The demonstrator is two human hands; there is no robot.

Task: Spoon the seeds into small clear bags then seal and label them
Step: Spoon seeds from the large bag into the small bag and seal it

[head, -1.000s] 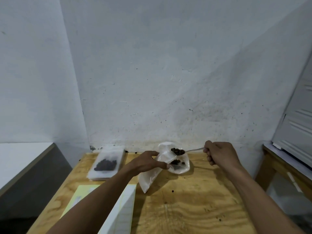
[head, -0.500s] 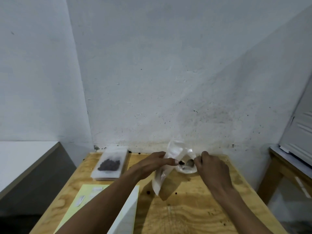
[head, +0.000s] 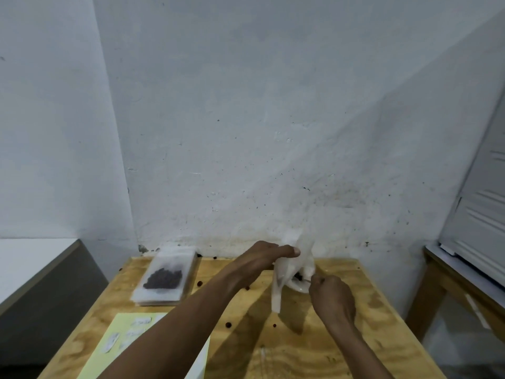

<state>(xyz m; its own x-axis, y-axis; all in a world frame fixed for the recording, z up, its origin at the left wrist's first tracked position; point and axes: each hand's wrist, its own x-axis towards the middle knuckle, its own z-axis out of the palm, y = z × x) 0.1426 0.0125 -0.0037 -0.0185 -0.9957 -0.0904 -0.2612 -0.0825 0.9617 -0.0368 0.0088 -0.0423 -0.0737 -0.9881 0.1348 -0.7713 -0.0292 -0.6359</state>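
Note:
My left hand [head: 262,257] holds a small clear bag [head: 278,285] upright by its top edge, thumb against the plastic. Behind the bag sits a white bowl [head: 300,286] with dark seeds, mostly hidden. My right hand [head: 332,299] grips a metal spoon [head: 310,280] whose tip reaches into the bowl beside the bag. A stack of clear bags [head: 164,280] lies at the back left of the wooden table [head: 314,348], the top one filled with dark seeds.
A yellow sheet with white labels [head: 123,337] lies at the front left. Loose seeds [head: 228,324] dot the table. A white wall stands right behind the table. Another wooden table [head: 442,280] is at the right, a white counter [head: 30,258] at the left.
My right hand has brought the spoon down from above the bag into the bowl and moved closer to me. My left hand has raised the bag more upright.

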